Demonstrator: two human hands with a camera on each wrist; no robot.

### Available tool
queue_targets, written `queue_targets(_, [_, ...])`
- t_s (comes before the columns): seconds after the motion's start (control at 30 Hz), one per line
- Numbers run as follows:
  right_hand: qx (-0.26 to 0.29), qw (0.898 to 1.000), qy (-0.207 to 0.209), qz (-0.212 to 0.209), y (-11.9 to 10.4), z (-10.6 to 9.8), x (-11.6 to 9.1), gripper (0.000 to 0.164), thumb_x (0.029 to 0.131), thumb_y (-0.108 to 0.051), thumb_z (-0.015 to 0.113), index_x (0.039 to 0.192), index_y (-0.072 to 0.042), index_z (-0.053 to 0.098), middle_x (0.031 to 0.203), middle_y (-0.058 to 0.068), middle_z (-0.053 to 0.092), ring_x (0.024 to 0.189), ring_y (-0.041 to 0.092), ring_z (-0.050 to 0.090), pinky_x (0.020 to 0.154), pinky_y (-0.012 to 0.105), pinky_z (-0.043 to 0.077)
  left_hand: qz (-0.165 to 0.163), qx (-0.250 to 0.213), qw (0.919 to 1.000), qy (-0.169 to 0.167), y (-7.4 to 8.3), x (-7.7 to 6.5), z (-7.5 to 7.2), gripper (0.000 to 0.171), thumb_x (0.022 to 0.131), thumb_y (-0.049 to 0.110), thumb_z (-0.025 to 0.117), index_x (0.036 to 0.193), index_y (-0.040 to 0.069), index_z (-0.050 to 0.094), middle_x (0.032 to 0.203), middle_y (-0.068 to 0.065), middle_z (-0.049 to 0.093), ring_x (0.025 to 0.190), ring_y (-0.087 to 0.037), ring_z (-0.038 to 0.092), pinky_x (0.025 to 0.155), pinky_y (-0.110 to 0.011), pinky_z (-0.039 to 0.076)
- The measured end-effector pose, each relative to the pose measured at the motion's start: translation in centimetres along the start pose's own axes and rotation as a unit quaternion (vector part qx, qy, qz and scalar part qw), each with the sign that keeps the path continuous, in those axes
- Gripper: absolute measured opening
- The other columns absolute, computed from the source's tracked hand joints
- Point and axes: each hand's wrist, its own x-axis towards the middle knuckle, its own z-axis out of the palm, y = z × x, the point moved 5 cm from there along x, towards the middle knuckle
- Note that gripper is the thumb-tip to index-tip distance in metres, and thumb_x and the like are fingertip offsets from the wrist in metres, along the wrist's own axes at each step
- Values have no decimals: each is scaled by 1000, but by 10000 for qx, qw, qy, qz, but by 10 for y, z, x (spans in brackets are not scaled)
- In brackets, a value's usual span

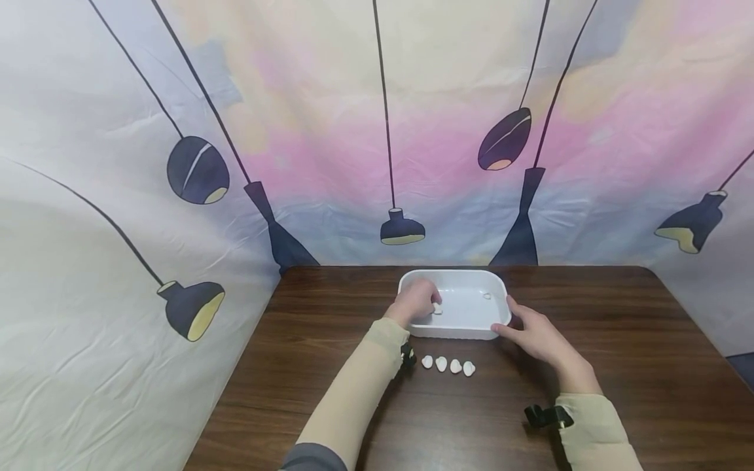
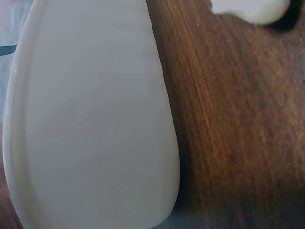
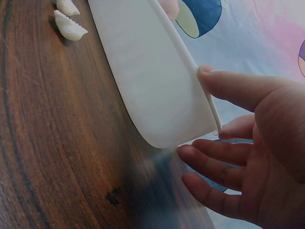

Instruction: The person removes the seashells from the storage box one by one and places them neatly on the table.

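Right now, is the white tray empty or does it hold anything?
Not empty: the head view shows a shell inside the white tray, toward its right end.

Brown wood-grain table point(image 1: 471, 418), pastel cloth point(image 1: 330, 118) along its far edge.
Dark printed lamps point(image 1: 402, 227) hang across the cloth, which is pale and creased at left.

No readable text, labels, brands, numbers or signs in any view.

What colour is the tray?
White; the tray shows best in the head view.
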Motion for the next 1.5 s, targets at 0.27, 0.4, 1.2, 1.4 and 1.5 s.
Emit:
queue_targets(0.27, [55, 9999, -101, 112, 1, 1, -2, 100, 100, -52, 72, 162, 13, 26, 153, 41, 45, 135, 53, 53, 108, 70, 43, 105, -102, 9999, 81, 1, -1, 0, 17, 91, -2, 78, 91, 15, 80, 91, 4, 71, 89, -14, 60, 86, -29, 52])
queue_targets(0.4, [52, 9999, -83, 87, 1, 2, -3, 98, 101, -50, 71, 162, 12, 26, 151, 40, 47, 132, 51, 55, 108, 69, 43, 137, -104, 9997, 151, 1, 0, 1, 21, 89, -6, 76, 86, 15, 77, 88, 5, 68, 88, -14, 59, 86, -29, 52])
queue_targets(1.2, [86, 10000, -8, 5, 2, 1, 0, 95, 102, -47, 71, 161, 13, 28, 158, 40, 39, 144, 56, 43, 112, 69, 38, -180, -41, 9998, 71, 0, 0, 0, 24, 91, 21, 84, 114, 12, 83, 110, 0, 78, 88, -13, 64, 85, -31, 56])
queue_targets(1.4, [79, 10000, -7, 3, 1, 0, -1, 96, 102, -48, 71, 161, 14, 28, 157, 40, 40, 143, 56, 44, 111, 70, 39, -208, -13, 9998, 30, 1, -1, 0, 23, 92, 19, 85, 114, 12, 83, 112, -1, 78, 99, -15, 69, 92, -32, 57])
queue_targets(1.5, [65, 10000, 13, -31, 1, 0, -1, 95, 102, -48, 71, 160, 14, 28, 156, 40, 41, 142, 56, 45, 111, 69, 40, -178, 45, 9998, 29, 1, 0, 0, 22, 92, 20, 85, 112, 12, 83, 109, 0, 79, 98, -15, 69, 91, -31, 56])
